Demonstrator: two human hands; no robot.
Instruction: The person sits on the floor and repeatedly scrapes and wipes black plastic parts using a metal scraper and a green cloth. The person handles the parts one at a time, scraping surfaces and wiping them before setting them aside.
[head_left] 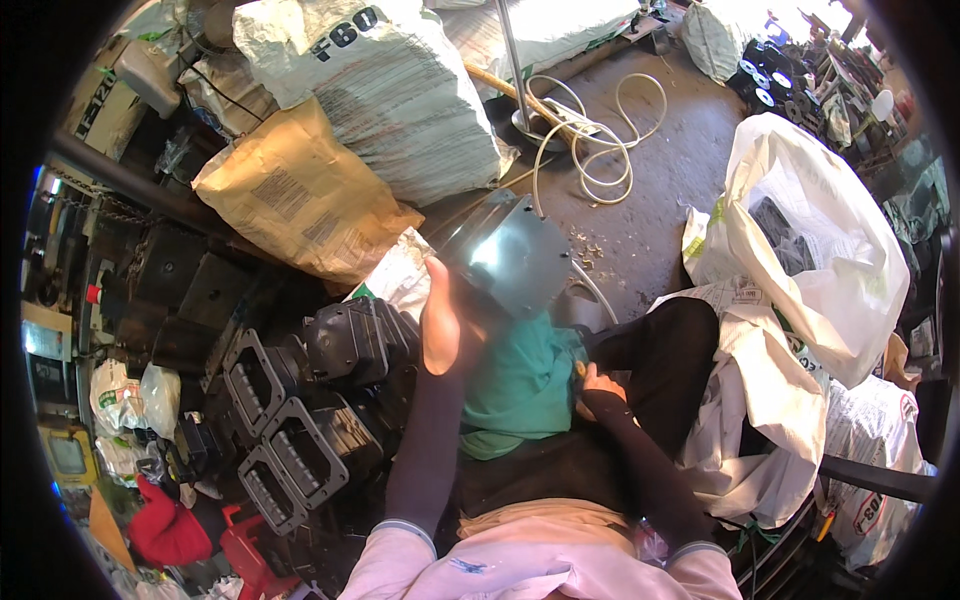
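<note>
My left hand (441, 325) is raised in front of me, its thumb along the near left side of a dark, glossy moulded part (525, 258). The part has a broad, smooth face with small holes near its rim, and it is partly blurred. My other fingers are hidden under it, and the hand appears closed on it. A green cloth (525, 390) lies across my lap below the part. At the cloth's right edge, my right hand (603, 386) is closed around something small with an orange-yellow bit showing; its kind cannot be made out.
Several black frame-like housings (300, 450) are stacked at my left. A brown paper sack (305, 195) and a large white sack (380, 95) stand ahead. A coiled pale hose (605, 145) lies on the floor. An open white sack (825, 230) holding dark parts is at my right.
</note>
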